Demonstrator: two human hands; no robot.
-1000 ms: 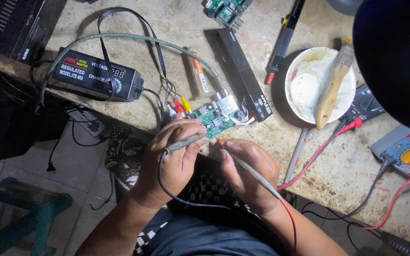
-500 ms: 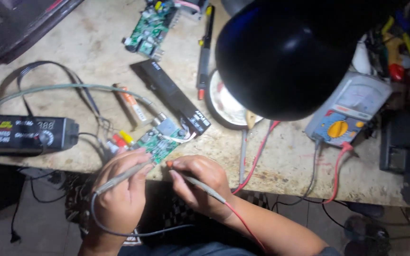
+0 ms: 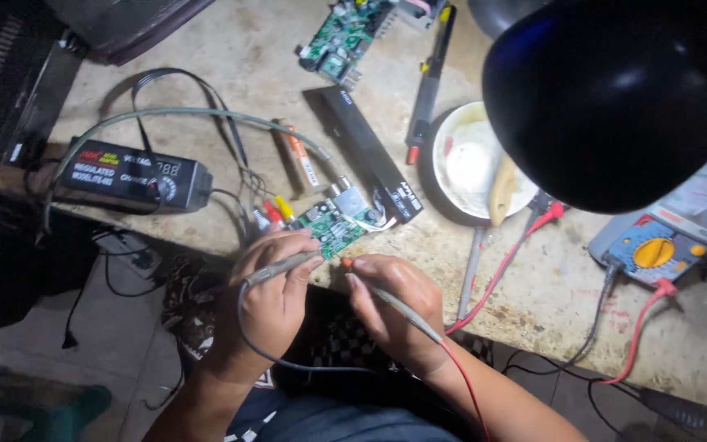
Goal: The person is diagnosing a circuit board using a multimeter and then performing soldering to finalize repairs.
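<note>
A small green circuit board (image 3: 333, 227) lies at the near edge of the workbench (image 3: 533, 270). My left hand (image 3: 270, 296) grips a grey test probe (image 3: 276, 268) with a black lead, its tip at the board's near edge. My right hand (image 3: 393, 304) holds a second probe (image 3: 398, 308) with a red lead, its red tip close to the board's near corner. Both leads trail down past my wrists.
A black adjustable power adapter (image 3: 128, 176) sits left. A black slim box (image 3: 370, 160) lies behind the board. A round tin (image 3: 472, 164) with a wooden-handled tool, a multimeter (image 3: 668, 233), another green board (image 3: 341, 37) and a dark lamp shade (image 3: 615, 90) fill the right and back.
The view has shifted, so the bench appears moved right and lower. My hands keep both probes at the small board, with little change in their grip.
</note>
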